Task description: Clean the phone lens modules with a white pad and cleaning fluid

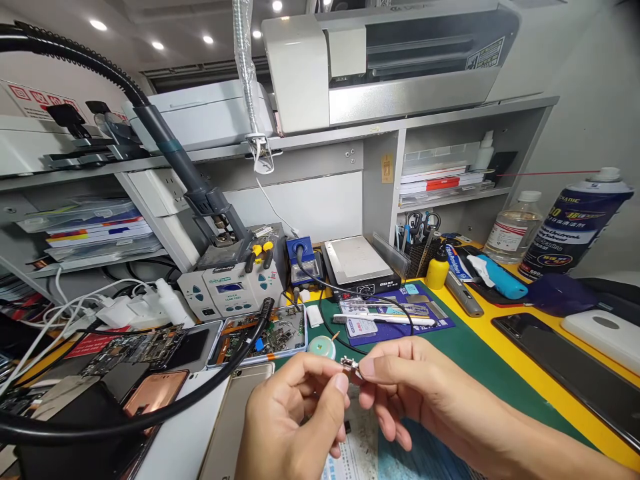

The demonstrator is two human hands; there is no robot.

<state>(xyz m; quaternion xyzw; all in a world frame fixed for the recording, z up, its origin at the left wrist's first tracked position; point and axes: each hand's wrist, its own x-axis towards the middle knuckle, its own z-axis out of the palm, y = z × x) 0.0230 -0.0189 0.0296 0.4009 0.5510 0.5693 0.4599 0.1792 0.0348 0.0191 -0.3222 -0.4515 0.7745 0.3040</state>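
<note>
no text is sharp enough to read.

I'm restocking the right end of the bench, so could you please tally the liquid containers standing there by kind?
Yellow squeeze bottle: 1
Clear bottle with white cap: 1
Dark blue spray can: 1
Total: 3
Both hands, left and right, pinch a small metal part, away from these.

Phone repair workbench, electronics workshop. Beyond the left hand (295, 413): soldering station (230, 288) with flexible hose, opened phones with bare circuit boards (273, 333). Beyond the right hand (415, 393): hot plate (357, 263), tool holder (420, 250), green work mat (465, 353). Far right of it: solvent bottle (513, 227), spray can (575, 223). Shelves hold machines above.
</note>
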